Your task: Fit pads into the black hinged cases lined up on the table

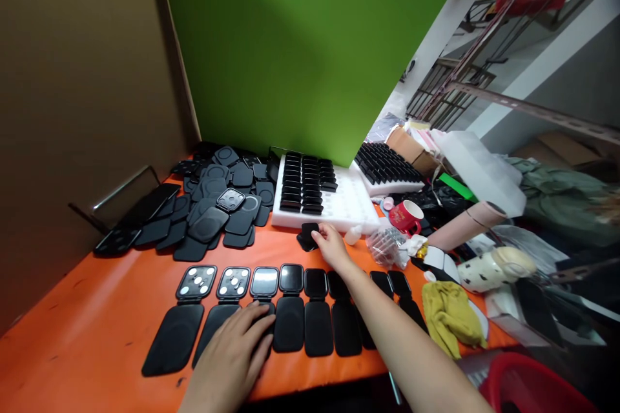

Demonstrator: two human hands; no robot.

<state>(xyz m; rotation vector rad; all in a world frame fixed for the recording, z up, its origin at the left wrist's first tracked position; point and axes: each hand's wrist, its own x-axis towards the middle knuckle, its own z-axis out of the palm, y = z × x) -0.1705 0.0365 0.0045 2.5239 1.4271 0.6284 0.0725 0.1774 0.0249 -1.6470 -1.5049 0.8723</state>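
My right hand [332, 246] pinches a small black square plate [309, 237] just in front of the white foam tray [351, 197]. In the tray, upright black pieces stand in rows on its left side. My left hand [237, 342] lies flat with fingers apart over one of the hinged black folding pads, partly hiding it. Several such pads lie unfolded in a row, among them a pad [173, 339] at the left end and a pad [289, 322] right of my left hand. Two upper halves show white dots; others look glossy or dark. My right forearm covers part of the row.
A loose heap of black pads [210, 206] lies at the back left, near a wire stand [123, 197]. Toward the right are a second foam tray [387, 187], a red mug [405, 216], a yellow cloth [450, 316] and a bottle [494, 269]. A green panel [300, 45] rises behind.
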